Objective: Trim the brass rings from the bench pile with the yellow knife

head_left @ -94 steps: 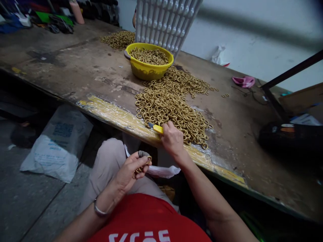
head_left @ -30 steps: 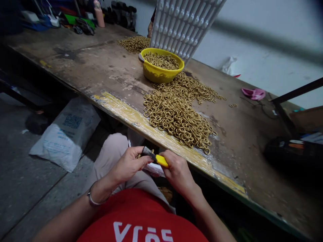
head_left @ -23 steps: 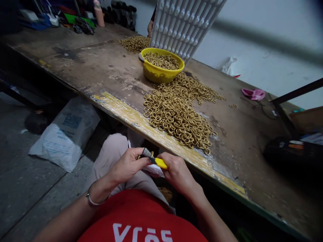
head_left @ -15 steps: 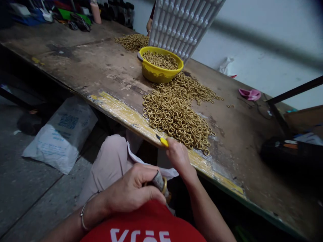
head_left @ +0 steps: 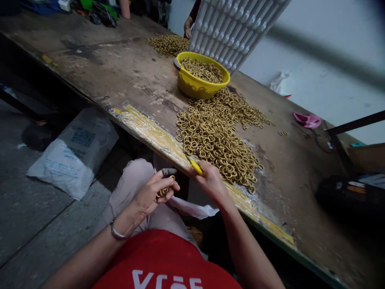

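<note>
My left hand (head_left: 156, 190) is curled around several brass-coloured rings (head_left: 163, 192) above my lap, with a grey cover on one finger. At the table edge, my right hand (head_left: 210, 178) grips a yellow utility knife (head_left: 196, 166), its dark tip pointing away to the left. Just beyond the knife spreads a large heap of brass-coloured rings (head_left: 213, 136). Behind that heap stands a yellow basin (head_left: 200, 88) filled with more such rings.
A clear ridged plastic sheet (head_left: 231, 32) leans behind the basin. Farther back, another person's hand (head_left: 188, 30) is near a second ring pile (head_left: 168, 45). A white sack (head_left: 75, 152) lies on the floor at left. A pink cloth (head_left: 307, 120) rests at right.
My left hand has moved up and away from my body, turning so the rings in its fingers show. The knife stays in my right hand at the table edge. The view has shifted slightly.
</note>
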Tool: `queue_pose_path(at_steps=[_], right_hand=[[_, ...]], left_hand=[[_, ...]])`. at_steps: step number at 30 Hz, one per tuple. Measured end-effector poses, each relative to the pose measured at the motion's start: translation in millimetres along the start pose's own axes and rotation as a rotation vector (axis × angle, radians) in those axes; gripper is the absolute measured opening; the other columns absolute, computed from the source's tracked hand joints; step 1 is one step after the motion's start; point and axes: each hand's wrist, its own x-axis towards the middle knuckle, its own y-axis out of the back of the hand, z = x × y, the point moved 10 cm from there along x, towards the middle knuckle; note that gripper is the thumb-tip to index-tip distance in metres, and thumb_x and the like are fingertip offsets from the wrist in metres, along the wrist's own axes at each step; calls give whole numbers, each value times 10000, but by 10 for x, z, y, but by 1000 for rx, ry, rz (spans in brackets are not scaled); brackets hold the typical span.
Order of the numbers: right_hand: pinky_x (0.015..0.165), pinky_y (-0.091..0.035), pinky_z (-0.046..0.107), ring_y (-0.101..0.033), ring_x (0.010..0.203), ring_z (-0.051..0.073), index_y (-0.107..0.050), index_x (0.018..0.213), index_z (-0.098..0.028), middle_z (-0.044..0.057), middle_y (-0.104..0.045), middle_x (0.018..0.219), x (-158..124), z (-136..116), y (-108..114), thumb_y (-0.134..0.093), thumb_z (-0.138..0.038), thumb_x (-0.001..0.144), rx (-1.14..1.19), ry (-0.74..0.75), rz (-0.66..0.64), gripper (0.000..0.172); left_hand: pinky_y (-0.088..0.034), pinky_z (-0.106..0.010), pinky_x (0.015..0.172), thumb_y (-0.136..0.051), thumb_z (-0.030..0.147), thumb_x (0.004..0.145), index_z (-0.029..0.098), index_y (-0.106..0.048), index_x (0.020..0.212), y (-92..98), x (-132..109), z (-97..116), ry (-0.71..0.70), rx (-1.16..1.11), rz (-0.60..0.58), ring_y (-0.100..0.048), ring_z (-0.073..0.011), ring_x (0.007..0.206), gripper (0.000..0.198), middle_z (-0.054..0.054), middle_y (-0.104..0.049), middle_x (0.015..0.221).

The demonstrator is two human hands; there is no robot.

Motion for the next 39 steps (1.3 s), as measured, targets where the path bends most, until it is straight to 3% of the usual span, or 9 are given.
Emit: queue_pose_path(at_steps=[3, 5, 10, 16, 19, 23, 28, 33, 39], right_hand=[[563, -338, 223, -423, 590, 110, -502, 661, -189, -30, -450, 627, -171, -204, 26, -510, -318, 895, 462, 85, -123, 267], [565, -343, 221, -411, 592, 106, -525, 674, -186, -30, -448, 634, -270, -322, 13, -527, -361, 891, 617, 96, -212, 279], [549, -329, 220, -380, 578, 94, -566, 700, -176, -36, -429, 629, -391, -409, -24, -560, -409, 891, 721, 89, -257, 301], [512, -313, 218, -368, 542, 86, -554, 701, -176, -41, -434, 603, -508, -404, -66, -577, -468, 880, 918, 41, -227, 343], [507, -322, 221, -381, 531, 87, -555, 700, -180, -42, -447, 596, -584, -393, -59, -604, -498, 853, 986, 1, -179, 356], [535, -368, 234, -456, 559, 111, -577, 743, -186, -10, -535, 643, -706, -374, 6, -539, -460, 907, 910, -1, -87, 322], [636, -410, 251, -563, 688, 155, -622, 892, -193, 39, -634, 781, -889, -389, 195, -493, -233, 913, 489, 117, 115, 137], [627, -407, 260, -588, 678, 166, -608, 967, -177, 56, -651, 817, -985, -407, 100, -476, -98, 842, 179, 154, 121, 199], [632, -410, 262, -605, 699, 175, -607, 969, -171, 60, -656, 824, -967, -399, 84, -485, -93, 841, 82, 152, 146, 193]], left_hand=[[-173, -145, 356, -729, 389, 751, 135, -600, 895, -41, 5, -8, 47, 7, -37, -510, -61, 506, 319, -65, -670, 817], [-155, -145, 344, -758, 429, 721, 133, -605, 823, -68, 11, -21, 71, 74, -43, -482, -48, 464, 349, -32, -644, 715], [-130, -147, 332, -766, 415, 725, 154, -574, 768, -198, -63, -90, 124, 123, -115, -382, -21, 365, 327, 43, -561, 535], [-130, -156, 348, -729, 354, 776, 129, -582, 821, -371, -260, -55, 118, 46, -193, -363, 2, 377, 273, -33, -663, 721], [-130, -156, 355, -744, 355, 760, 123, -588, 833, -406, -318, -28, 120, 67, -187, -381, -7, 393, 289, -42, -662, 716], [-143, -156, 347, -738, 367, 765, 122, -596, 806, -444, -368, 3, 96, 148, -193, -382, -15, 404, 287, -43, -660, 713], [-185, -149, 357, -721, 407, 778, 141, -593, 812, -385, -394, 59, -17, 197, -89, -400, -27, 443, 297, -10, -622, 715], [-203, -139, 376, -727, 418, 769, 167, -559, 826, -384, -395, 58, -73, 222, -66, -375, -43, 447, 307, 57, -492, 557], [-233, -152, 403, -689, 402, 809, 172, -544, 838, -400, -408, 61, -110, 273, -111, -342, -48, 465, 273, 58, -473, 578]])
